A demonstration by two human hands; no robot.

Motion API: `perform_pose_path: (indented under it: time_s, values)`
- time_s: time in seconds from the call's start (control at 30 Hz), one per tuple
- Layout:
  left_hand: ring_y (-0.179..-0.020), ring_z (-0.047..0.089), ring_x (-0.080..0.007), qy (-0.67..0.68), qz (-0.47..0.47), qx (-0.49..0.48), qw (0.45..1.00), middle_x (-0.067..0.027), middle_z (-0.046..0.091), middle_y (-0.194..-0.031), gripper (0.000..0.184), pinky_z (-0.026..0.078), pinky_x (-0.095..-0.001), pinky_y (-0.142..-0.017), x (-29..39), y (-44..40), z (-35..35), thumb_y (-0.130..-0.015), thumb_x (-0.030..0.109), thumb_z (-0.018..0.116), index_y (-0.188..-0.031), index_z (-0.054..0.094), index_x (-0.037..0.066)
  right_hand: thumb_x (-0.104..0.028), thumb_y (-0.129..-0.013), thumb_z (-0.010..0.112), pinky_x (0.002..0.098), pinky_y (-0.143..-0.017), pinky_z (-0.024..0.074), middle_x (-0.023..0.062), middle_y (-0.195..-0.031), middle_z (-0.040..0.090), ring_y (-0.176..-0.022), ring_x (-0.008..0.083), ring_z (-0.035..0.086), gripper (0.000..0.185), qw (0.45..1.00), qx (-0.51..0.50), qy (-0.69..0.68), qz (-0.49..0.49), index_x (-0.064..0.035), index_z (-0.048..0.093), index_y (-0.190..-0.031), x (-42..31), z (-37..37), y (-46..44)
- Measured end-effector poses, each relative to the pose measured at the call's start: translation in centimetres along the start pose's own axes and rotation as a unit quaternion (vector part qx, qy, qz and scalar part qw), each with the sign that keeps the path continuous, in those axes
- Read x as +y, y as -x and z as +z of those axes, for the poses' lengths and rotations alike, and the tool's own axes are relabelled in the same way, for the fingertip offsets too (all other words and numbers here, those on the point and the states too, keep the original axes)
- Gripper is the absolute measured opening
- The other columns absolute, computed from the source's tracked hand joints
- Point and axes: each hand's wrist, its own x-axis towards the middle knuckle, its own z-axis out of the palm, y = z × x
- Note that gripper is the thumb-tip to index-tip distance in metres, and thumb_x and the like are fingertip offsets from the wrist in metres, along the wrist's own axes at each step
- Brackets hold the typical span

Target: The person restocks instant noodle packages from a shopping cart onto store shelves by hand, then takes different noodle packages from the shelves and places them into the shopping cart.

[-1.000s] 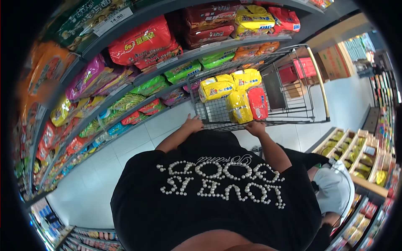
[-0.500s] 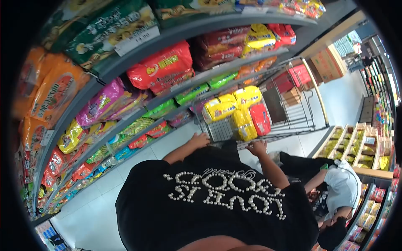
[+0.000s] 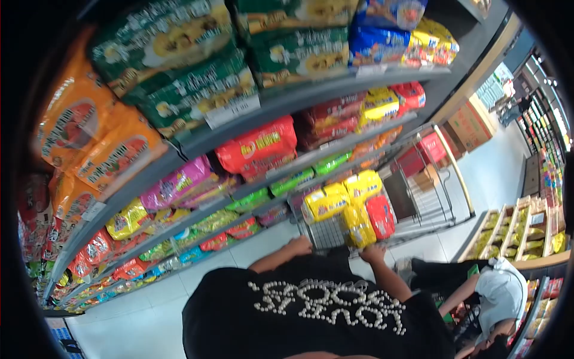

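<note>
My left hand (image 3: 301, 245) is closed at the near left end of a metal shopping cart (image 3: 327, 234). My right hand (image 3: 373, 254) is closed at the same near end, further right. Both seem wrapped round the cart's handle, which is mostly hidden by the hands and my black shirt (image 3: 239, 302). In the cart lie yellow instant noodle packs (image 3: 326, 201) and one red noodle pack (image 3: 379, 216), just ahead of my hands.
Shelves of noodle packs run along the left, with green packs (image 3: 305, 57) and a red pack (image 3: 257, 146). A second cart (image 3: 445, 197) stands ahead. A person in a white shirt (image 3: 499, 293) bends at the right, near a slatted display (image 3: 505, 230).
My view has tilted up, so more of the upper shelf shows and the cart and hands sit lower in view. Both hands stay at the cart, and its packs look unchanged.
</note>
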Motion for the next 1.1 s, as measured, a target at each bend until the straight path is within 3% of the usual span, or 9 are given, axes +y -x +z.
perform_pose_path:
  time_s: [0.1, 0.17, 0.33, 0.5, 0.63, 0.77, 1.1]
  values:
    - [-0.084, 0.063, -0.0366, -0.011, 0.034, 0.015, 0.999, -0.0174, 0.065, -0.085, 0.027, 0.052, -0.0492, -0.074, -0.7, -0.4, 0.7, -0.080, 0.033, 0.061, -0.093, 0.070, 0.011, -0.049, -0.077, 0.054, 0.0602, -0.110, 0.0131, 0.0217, -0.127, 0.055, -0.127, 0.0402, 0.042, 0.057, 1.000, 0.010, -0.018, 0.003, -0.0109, 0.062, -0.118, -1.0, -1.9, 1.5]
    - [-0.092, 0.061, -0.0342, 0.001, 0.041, 0.011, 0.999, -0.0164, 0.065, -0.091, 0.025, 0.052, -0.0475, -0.075, -1.8, -1.2, 1.9, -0.083, 0.032, 0.061, -0.095, 0.069, 0.012, -0.046, -0.076, 0.055, 0.0592, -0.110, 0.0129, 0.0246, -0.127, 0.054, -0.127, 0.0404, 0.042, 0.056, 1.000, -0.019, -0.016, 0.011, -0.0080, 0.063, -0.116, -1.1, -2.5, 1.5]
    - [-0.096, 0.058, -0.0328, 0.029, 0.049, -0.002, 0.998, -0.0135, 0.066, -0.094, 0.026, 0.050, -0.0457, -0.077, -2.0, -1.3, 1.6, -0.083, 0.033, 0.061, -0.096, 0.069, 0.012, -0.045, -0.081, 0.052, 0.0573, -0.111, 0.0122, 0.0248, -0.126, 0.054, -0.125, 0.0391, 0.045, 0.054, 1.000, -0.009, -0.002, 0.006, -0.0067, 0.063, -0.117, -1.4, -3.2, 2.1]
    - [-0.090, 0.058, -0.0346, 0.014, 0.035, -0.020, 0.999, -0.0129, 0.067, -0.091, 0.027, 0.049, -0.0469, -0.078, -2.2, -2.0, 2.3, -0.082, 0.034, 0.059, -0.093, 0.069, 0.012, -0.045, -0.077, 0.055, 0.0599, -0.108, 0.0172, 0.0254, -0.118, 0.058, -0.119, 0.0407, 0.049, 0.052, 0.998, 0.054, -0.019, -0.019, -0.0067, 0.066, -0.110, -0.5, -1.2, 1.2]
    - [-0.093, 0.059, -0.0330, 0.003, 0.002, -0.035, 0.999, -0.0120, 0.067, -0.095, 0.027, 0.051, -0.0460, -0.077, -1.1, -1.3, 1.1, -0.082, 0.032, 0.059, -0.099, 0.069, 0.014, -0.042, -0.076, 0.055, 0.0602, -0.106, 0.0220, 0.0250, -0.113, 0.060, -0.113, 0.0420, 0.053, 0.047, 0.998, 0.053, 0.022, -0.024, -0.0076, 0.068, -0.105, -0.8, -1.6, 1.6]
    - [-0.101, 0.057, -0.0303, 0.024, -0.027, -0.030, 0.999, -0.0102, 0.065, -0.097, 0.026, 0.052, -0.0450, -0.076, 0.3, 0.1, -0.8, -0.082, 0.033, 0.060, -0.099, 0.069, 0.016, -0.041, -0.078, 0.053, 0.0591, -0.108, 0.0201, 0.0254, -0.114, 0.059, -0.113, 0.0419, 0.053, 0.043, 0.998, 0.045, 0.022, -0.027, -0.0094, 0.070, -0.102, -1.2, -1.8, 1.7]
    - [-0.098, 0.056, -0.0300, 0.011, 0.026, -0.011, 1.000, -0.0105, 0.065, -0.095, 0.024, 0.049, -0.0423, -0.082, -0.6, -0.5, 0.3, -0.081, 0.033, 0.062, -0.094, 0.069, 0.014, -0.041, -0.079, 0.052, 0.0575, -0.110, 0.0164, 0.0235, -0.118, 0.058, -0.120, 0.0387, 0.049, 0.045, 1.000, 0.018, 0.001, -0.004, -0.0081, 0.068, -0.105, -1.5, -3.3, 2.5]
